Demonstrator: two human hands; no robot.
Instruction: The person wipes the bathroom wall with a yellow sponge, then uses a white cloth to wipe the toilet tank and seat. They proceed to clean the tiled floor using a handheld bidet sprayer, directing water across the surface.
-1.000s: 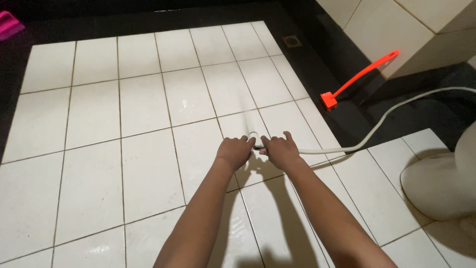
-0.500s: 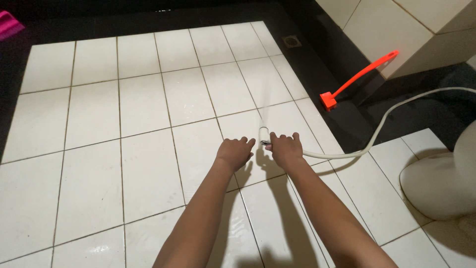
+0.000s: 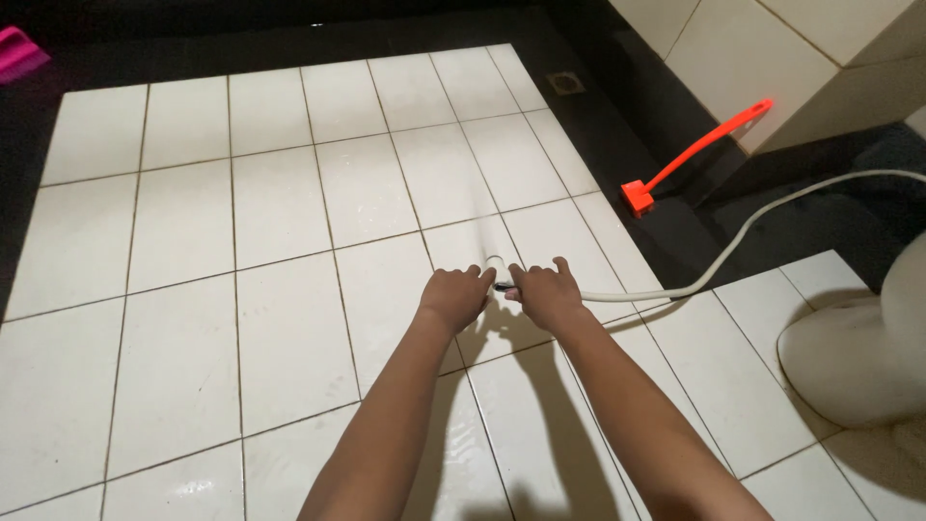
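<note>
Hose [image 3: 733, 253] lies across wet white floor tiles [image 3: 289, 212].

Only one view is supplied, taken from a camera worn on the head and tilted steeply down and forward. The white rectangular-tiled floor [image 3: 289, 222] is seen from standing height and fills most of the frame. Both bare forearms are seen entering from the bottom edge, and the left hand [image 3: 455, 295] and right hand [image 3: 546, 293] are met just right of centre. The black tiled border [image 3: 617, 125] is cut off along the top and upper right. No second view is provided, so no overlap is shared.
</note>
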